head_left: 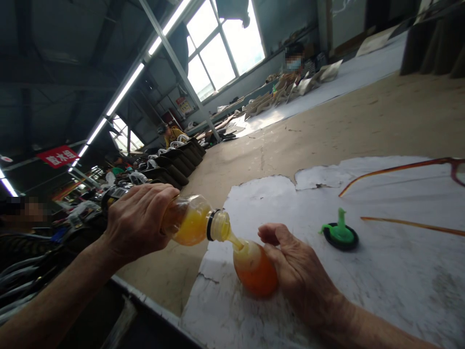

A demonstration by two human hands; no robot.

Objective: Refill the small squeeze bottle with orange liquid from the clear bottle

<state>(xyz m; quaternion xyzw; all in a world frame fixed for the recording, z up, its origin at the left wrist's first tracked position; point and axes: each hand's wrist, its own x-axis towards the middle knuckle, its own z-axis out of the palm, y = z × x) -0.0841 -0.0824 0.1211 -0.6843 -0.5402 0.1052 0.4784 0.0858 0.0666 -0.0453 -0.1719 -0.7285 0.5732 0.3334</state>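
Observation:
My left hand (pixel 140 218) grips a clear plastic bottle (pixel 191 224), tipped with its mouth down to the right. Yellow liquid (pixel 236 241) runs from the bottle's neck into a small round container (pixel 257 274) of orange liquid, paler and frothy at the top. That container stands on white paper (pixel 261 198). Curled against its right side is my right hand (pixel 300 274), thumb and forefinger showing and the other fingers hidden. Beyond my right hand lies a black lid with a green spout-like piece (pixel 341 233) on it.
Eyeglasses (pixel 399 169) lie at the right, their temples pointing toward the lid. The brown tabletop (pixel 261 150) stretches back to dark stacked pieces (pixel 178 165). Several people sit farther off, one beside a heap of tan pieces (pixel 269 99). A metal table edge (pixel 152 308) runs below my left arm.

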